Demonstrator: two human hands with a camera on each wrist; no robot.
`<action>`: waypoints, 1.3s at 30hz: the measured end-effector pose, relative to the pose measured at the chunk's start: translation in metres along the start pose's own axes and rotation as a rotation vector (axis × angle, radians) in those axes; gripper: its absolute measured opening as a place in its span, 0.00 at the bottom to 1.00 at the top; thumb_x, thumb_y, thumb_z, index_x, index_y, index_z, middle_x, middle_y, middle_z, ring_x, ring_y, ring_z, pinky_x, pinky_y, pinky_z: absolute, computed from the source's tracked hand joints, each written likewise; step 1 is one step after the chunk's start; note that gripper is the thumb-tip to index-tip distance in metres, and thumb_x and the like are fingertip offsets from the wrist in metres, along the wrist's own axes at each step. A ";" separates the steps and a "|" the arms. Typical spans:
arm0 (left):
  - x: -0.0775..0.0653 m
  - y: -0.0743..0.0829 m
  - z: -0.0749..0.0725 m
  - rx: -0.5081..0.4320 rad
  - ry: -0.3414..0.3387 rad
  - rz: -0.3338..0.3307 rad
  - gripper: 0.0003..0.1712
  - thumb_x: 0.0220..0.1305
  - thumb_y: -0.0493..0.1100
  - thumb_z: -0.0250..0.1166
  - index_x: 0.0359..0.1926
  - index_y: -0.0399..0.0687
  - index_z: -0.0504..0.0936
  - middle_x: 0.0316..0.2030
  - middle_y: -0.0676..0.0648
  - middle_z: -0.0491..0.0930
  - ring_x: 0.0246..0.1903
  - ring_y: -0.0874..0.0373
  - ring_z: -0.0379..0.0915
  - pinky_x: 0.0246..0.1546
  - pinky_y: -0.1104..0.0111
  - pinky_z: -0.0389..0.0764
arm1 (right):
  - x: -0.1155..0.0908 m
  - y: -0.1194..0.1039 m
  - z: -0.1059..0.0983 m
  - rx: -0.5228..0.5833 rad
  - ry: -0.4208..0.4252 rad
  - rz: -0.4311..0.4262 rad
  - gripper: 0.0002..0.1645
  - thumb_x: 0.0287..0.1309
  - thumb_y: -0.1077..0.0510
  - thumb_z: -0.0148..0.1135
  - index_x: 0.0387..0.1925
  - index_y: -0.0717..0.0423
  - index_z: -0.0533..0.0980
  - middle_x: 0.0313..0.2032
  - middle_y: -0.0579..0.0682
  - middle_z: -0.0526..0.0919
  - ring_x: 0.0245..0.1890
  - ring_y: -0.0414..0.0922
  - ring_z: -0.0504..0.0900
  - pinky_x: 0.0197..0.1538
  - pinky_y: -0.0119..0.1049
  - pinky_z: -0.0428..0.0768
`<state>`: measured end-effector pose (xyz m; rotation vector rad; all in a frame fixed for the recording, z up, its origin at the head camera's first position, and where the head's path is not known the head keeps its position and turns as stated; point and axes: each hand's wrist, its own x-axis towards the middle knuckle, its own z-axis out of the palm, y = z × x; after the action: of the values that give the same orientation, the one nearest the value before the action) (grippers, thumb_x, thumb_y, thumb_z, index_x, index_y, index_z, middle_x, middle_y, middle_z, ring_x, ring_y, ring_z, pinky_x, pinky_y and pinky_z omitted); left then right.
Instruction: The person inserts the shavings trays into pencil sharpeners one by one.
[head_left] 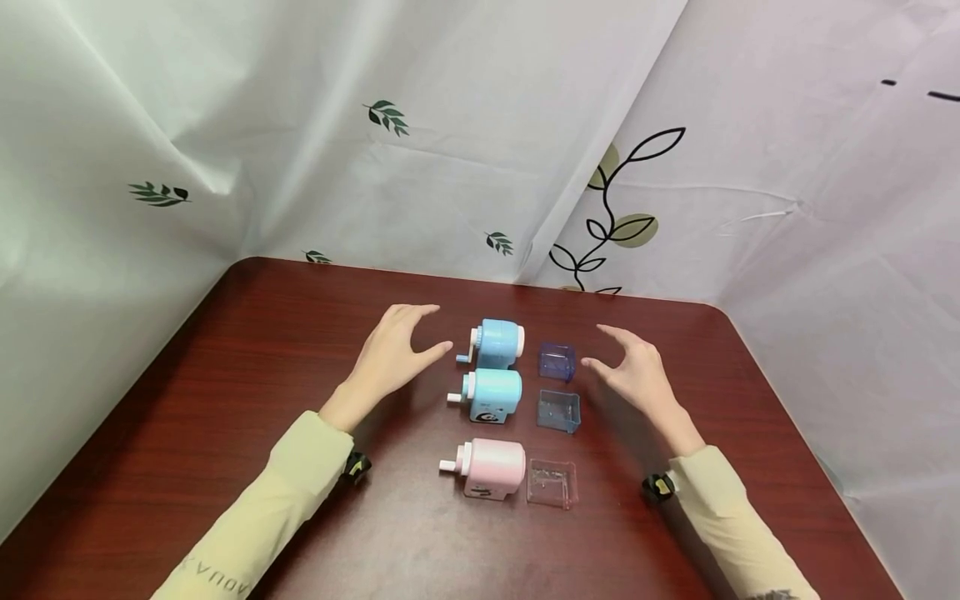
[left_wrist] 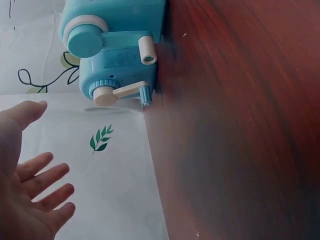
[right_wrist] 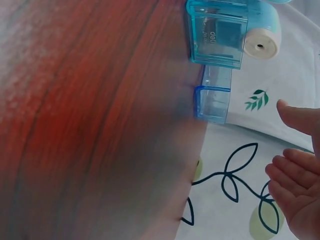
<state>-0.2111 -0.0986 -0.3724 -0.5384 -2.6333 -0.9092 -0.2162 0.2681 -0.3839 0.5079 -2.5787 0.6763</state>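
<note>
between the two hands, on the dark red worktop (head_left: 600, 542), three crank pencil sharpeners stand in a row which runs toward the person. the blue sharpener (head_left: 498, 337) is farthest, the turquoise sharpener (head_left: 497, 387) is close before it, and the pink sharpener (head_left: 495, 465) is nearer to the person than both hands. their cranks are on the side of the left hand (head_left: 393, 354). on the side of the right hand (head_left: 637, 371) lie three clear trays: the violet-blue tray (head_left: 556, 375), the grey-blue tray (head_left: 558, 422) and the pink tray (head_left: 551, 498), each beside a sharpener.

both hands are spread, with thumb apart from fingers, and hold nothing. the left one is just beside the crank of the blue sharpener; the thumb of the right one is just beside the violet-blue tray.

judging from how things lie, all three trays are outside the bodies and no pair is joined, so every fitting seems left. one cannot tell if the pink tray touches its sharpener.

beyond the fingertips the far edge is near, with white cloth (head_left: 300, 167) behind. left of the left hand there is broad bare wood; right of the right hand the strip is narrower. between sharpeners and trays the gaps are small.
</note>
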 end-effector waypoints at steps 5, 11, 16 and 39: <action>0.006 0.004 0.003 -0.021 0.035 0.040 0.35 0.53 0.59 0.63 0.59 0.49 0.70 0.54 0.47 0.72 0.56 0.54 0.60 0.53 0.56 0.68 | 0.003 0.000 0.002 0.005 0.020 -0.014 0.35 0.40 0.50 0.72 0.52 0.59 0.73 0.49 0.58 0.79 0.49 0.53 0.75 0.48 0.51 0.73; 0.012 0.007 0.007 -0.033 0.022 0.053 0.34 0.53 0.59 0.63 0.59 0.49 0.70 0.54 0.48 0.72 0.56 0.55 0.60 0.53 0.56 0.68 | 0.005 0.001 0.004 0.011 0.012 -0.024 0.35 0.40 0.51 0.72 0.53 0.59 0.73 0.48 0.59 0.79 0.49 0.54 0.75 0.48 0.51 0.73; 0.015 0.010 0.010 -0.040 0.019 0.078 0.34 0.53 0.59 0.63 0.58 0.49 0.71 0.53 0.48 0.73 0.55 0.56 0.61 0.52 0.56 0.68 | 0.005 0.001 0.007 0.015 0.016 -0.050 0.35 0.39 0.51 0.73 0.53 0.57 0.73 0.49 0.57 0.79 0.50 0.52 0.75 0.48 0.50 0.73; 0.031 0.015 0.025 -0.021 -0.138 0.098 0.35 0.54 0.60 0.62 0.60 0.50 0.68 0.56 0.48 0.70 0.56 0.55 0.59 0.52 0.55 0.69 | 0.010 0.000 0.014 0.029 -0.055 -0.119 0.35 0.39 0.53 0.73 0.51 0.60 0.74 0.48 0.58 0.79 0.50 0.52 0.75 0.50 0.49 0.72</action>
<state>-0.2355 -0.0639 -0.3714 -0.7543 -2.6939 -0.9004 -0.2288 0.2588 -0.3900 0.6922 -2.5682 0.6684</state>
